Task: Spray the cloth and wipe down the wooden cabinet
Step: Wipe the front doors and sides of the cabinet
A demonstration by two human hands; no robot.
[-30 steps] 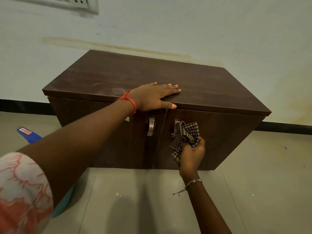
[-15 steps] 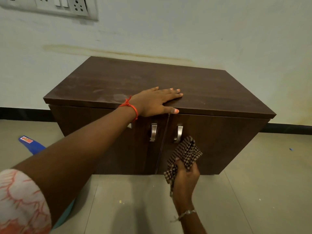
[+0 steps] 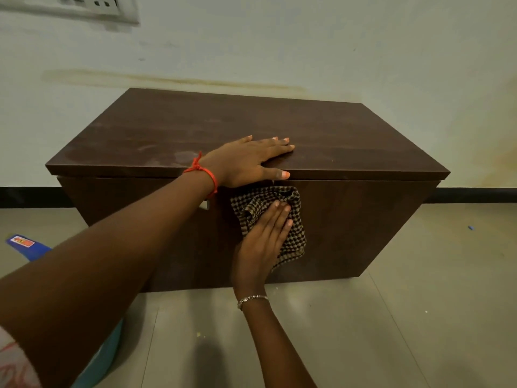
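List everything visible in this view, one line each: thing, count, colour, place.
wooden cabinet: 1, dark brown, on the floor against the wall
cloth: 1, brown and black check, pressed flat on the cabinet front
switch plate: 1, pale grey, wall, upper left
blue object: 1, blue with red label, floor at left
thread band: 1, orange, left wrist
bracelet: 1, silver, right wrist
left hand: flat on the cabinet top's front edge
right hand: flat on the cloth

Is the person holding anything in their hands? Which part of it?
The right hand presses the checked cloth flat against the cabinet front, fingers on its middle. The left hand holds nothing; it rests flat on the cabinet top.
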